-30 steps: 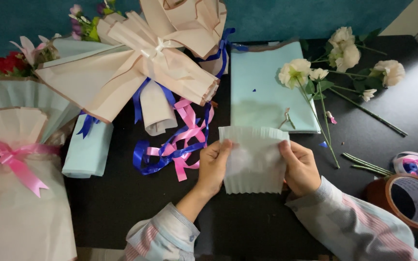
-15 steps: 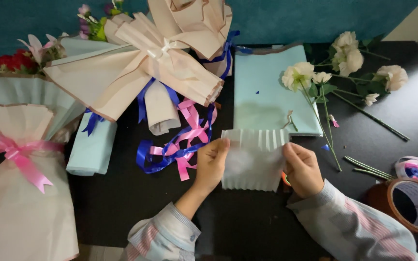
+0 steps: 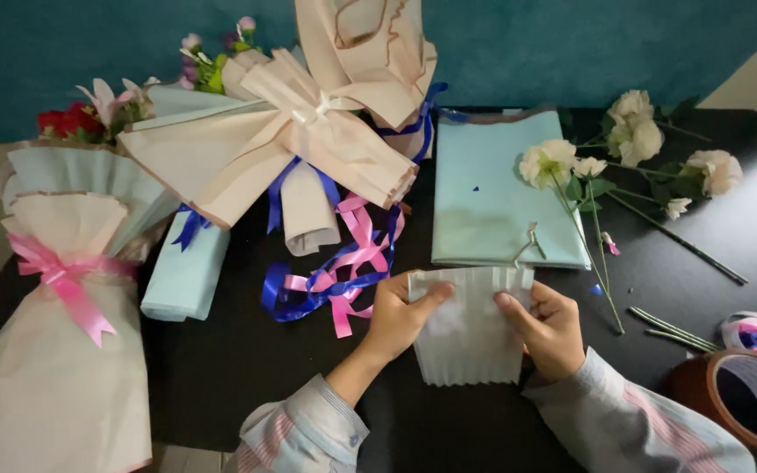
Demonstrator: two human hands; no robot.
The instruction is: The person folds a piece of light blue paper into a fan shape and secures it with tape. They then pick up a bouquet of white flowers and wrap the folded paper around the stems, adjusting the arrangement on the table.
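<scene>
A pleated sheet of pale paper [image 3: 470, 328] lay near the front edge of the dark counter [image 3: 247, 368], roughly midway along it. It was whitish with a faint blue tint, folded into narrow lengthwise pleats like a fan, its top edge uneven and its lower edge squared off. The left hand [image 3: 399, 315] gripped the upper left corner, thumb laid across the top of the pleats and fingers [image 3: 393, 289] curled behind. The right hand [image 3: 547, 328] grasped the right side, fingers [image 3: 512, 313] pressed onto the face of the paper.

Just beyond the pleated sheet lay a flat light-blue paper [image 3: 492, 201] with a small metal clip near its front edge. White flowers [image 3: 633, 144] on long stems lay toward the right edge. A tangle of blue and pink ribbons [image 3: 335, 276] sat left of the hands, wrapped bouquets [image 3: 282, 149] filling the far left corner. A brown tape roll [image 3: 751, 394] stood at the front right corner.
</scene>
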